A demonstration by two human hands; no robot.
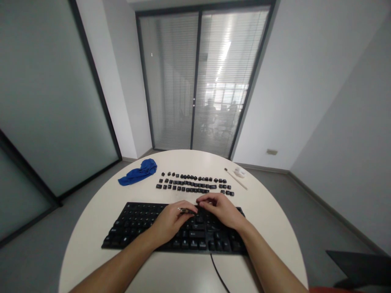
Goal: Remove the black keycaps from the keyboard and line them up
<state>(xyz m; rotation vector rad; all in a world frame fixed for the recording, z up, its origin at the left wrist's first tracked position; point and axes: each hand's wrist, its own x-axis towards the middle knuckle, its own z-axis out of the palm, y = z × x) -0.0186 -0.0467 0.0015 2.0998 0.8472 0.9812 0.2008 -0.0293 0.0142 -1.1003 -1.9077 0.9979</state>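
A black keyboard (pixel 137 226) lies on a round white table (pixel 100 203), turned so its cable (pixel 218 272) runs toward me. My left hand (pixel 171 221) rests on the keyboard's middle, fingers closed on a small thin tool (pixel 187 211), probably a keycap puller. My right hand (pixel 221 209) lies on the keyboard's right part, fingers curled down onto the far row of keys beside the tool tip. Beyond the keyboard, rows of loose black keycaps (pixel 194 184) are laid out on the table.
A crumpled blue cloth (pixel 139 172) lies at the far left of the table. A thin white stick (pixel 236 179) and a small white object (pixel 240 171) sit at the far right. Glass doors with blinds (pixel 198 81) stand behind. A dark object (pixel 360 266) is at lower right.
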